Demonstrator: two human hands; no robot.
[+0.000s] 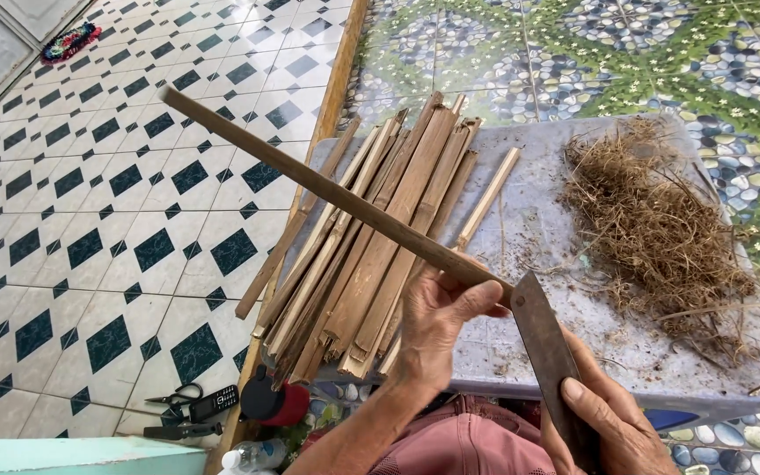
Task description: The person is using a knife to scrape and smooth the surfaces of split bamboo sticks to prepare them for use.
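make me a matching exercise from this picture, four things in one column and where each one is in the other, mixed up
Things:
1. bamboo strip
2. knife blade
3. heap of dry shavings
4. scissors

Places:
a. on the tiled floor
b. in the left hand
c. on the far side of the grey board
d. in the right hand

Pairs: 1-b, 2-d, 3-c, 4-a

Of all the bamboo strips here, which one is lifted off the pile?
The long bamboo strip held in the left hand, slanting up to the upper left. A blade in the right hand meets its near end. The other strips lie bundled on the grey board.
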